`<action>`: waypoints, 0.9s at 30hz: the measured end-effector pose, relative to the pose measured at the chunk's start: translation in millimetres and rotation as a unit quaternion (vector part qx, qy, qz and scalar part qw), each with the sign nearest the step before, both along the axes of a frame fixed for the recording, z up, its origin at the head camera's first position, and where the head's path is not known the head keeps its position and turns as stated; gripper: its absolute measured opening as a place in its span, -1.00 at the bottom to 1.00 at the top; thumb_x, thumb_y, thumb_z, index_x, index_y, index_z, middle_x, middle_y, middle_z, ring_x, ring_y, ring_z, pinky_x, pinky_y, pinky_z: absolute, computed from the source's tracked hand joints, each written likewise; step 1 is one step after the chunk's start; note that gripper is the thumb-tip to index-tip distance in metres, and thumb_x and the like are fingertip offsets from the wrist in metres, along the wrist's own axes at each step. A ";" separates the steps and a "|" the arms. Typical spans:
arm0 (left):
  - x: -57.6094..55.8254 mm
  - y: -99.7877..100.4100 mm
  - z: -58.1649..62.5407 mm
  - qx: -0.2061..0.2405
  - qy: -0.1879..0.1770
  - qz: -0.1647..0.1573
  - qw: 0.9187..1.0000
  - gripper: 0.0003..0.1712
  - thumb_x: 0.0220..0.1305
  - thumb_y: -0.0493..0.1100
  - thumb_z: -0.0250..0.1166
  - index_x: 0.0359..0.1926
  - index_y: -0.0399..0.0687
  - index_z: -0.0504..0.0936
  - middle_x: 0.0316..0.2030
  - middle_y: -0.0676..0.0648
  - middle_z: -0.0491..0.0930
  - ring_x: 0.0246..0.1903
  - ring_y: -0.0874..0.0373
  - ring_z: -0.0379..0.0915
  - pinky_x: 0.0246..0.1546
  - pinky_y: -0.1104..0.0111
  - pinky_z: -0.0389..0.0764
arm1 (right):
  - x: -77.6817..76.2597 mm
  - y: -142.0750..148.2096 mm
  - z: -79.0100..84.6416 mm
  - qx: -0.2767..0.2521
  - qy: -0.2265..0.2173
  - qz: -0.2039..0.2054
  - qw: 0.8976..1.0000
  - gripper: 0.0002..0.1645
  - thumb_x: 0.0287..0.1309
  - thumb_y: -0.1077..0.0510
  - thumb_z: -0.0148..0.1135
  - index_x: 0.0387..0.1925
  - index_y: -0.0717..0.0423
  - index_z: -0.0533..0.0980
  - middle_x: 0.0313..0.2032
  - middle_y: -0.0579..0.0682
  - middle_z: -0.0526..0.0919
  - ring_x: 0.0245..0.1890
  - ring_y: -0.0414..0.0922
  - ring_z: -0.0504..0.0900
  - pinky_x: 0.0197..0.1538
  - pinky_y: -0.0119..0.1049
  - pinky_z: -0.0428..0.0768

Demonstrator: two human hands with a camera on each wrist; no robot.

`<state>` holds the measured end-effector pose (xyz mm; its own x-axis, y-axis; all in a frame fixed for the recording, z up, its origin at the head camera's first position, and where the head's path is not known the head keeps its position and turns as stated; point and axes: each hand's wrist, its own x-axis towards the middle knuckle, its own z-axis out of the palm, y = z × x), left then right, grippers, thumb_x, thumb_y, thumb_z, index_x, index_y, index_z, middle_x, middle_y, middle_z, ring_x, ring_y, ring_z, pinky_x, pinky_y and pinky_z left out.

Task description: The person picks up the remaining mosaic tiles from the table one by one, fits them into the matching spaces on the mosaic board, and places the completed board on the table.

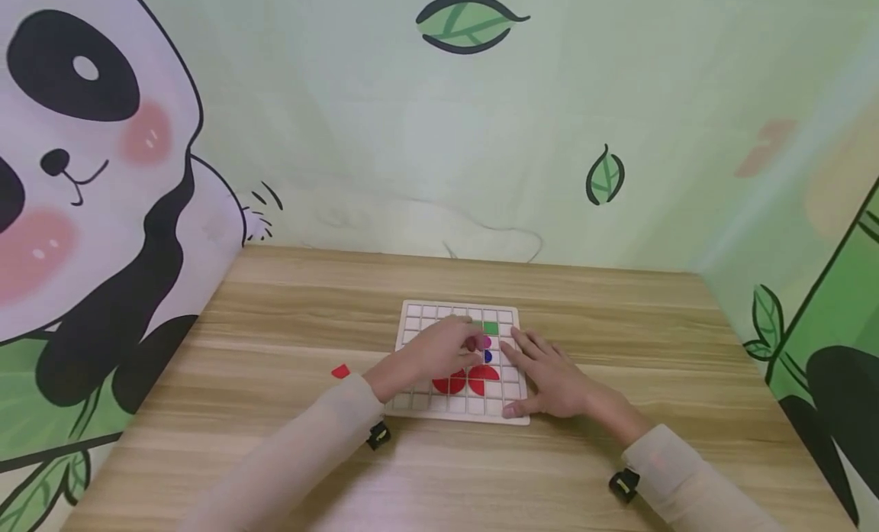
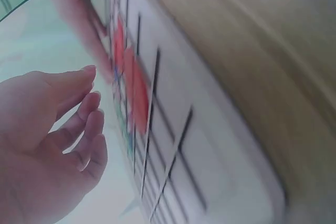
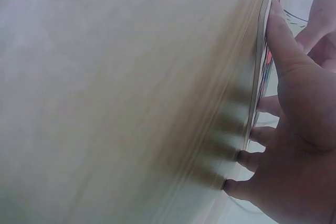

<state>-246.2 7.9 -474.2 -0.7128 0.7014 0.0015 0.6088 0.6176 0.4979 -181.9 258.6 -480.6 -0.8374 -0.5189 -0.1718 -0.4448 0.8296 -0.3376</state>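
A white gridded board [image 1: 420, 403] lies on the wooden table. Red curved pieces [image 1: 484, 377] sit in its lower cells, with a blue piece [image 1: 488, 356], a magenta piece [image 1: 487, 342] and a green square [image 1: 491, 328] above them. My left hand [image 1: 442, 350] hovers over the board, loosely bent fingertips close beside the magenta and blue pieces; nothing shows between thumb and fingers in the left wrist view. Spread along the board's right side, my right hand [image 1: 552, 375] rests its fingers on the edge, thumb [image 3: 281, 38] at the near corner.
A loose red piece [image 1: 340, 372] lies on the table [image 1: 288, 326] left of the board, near the left sleeve. Behind the table rises a pale green wall [image 1: 357, 135] printed with a panda and leaves.
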 end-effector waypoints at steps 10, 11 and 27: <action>-3.4 -58.1 7.4 0.037 -0.009 0.041 0.998 -0.83 0.37 -0.19 0.49 -0.08 -0.08 0.72 -0.18 0.05 0.62 -0.09 0.14 0.57 0.02 0.27 0.65 | 2.4 -2.3 0.5 -0.004 -0.001 -0.002 1.000 0.35 0.13 -0.47 0.44 0.68 0.07 0.05 0.68 0.22 -0.13 0.64 0.36 -0.17 0.52 0.48 -0.07; -3.5 -63.1 7.8 0.040 -0.010 0.046 0.998 -0.84 0.36 -0.20 0.49 -0.09 -0.08 0.72 -0.18 0.05 0.62 -0.10 0.13 0.57 0.01 0.26 0.66 | 2.5 -2.1 0.6 -0.005 -0.002 -0.002 1.000 0.35 0.12 -0.47 0.44 0.68 0.07 0.05 0.68 0.22 -0.13 0.64 0.36 -0.17 0.52 0.48 -0.07; 12.8 -19.6 6.2 0.001 0.014 0.003 1.000 -0.83 0.41 -0.07 0.47 -0.07 0.01 0.74 -0.15 0.08 0.65 -0.14 0.17 0.55 -0.08 0.37 0.64 | 0.7 -0.6 1.7 -0.001 0.010 0.004 1.000 0.32 0.16 -0.48 0.41 0.67 0.10 0.08 0.67 0.24 -0.10 0.63 0.39 -0.15 0.48 0.52 -0.04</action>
<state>-233.4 -11.6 -468.0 -0.7160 0.6977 0.0230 0.6192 0.6195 0.4825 -181.2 258.1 -478.9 -0.8364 -0.5261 -0.1540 -0.4579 0.8249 -0.3313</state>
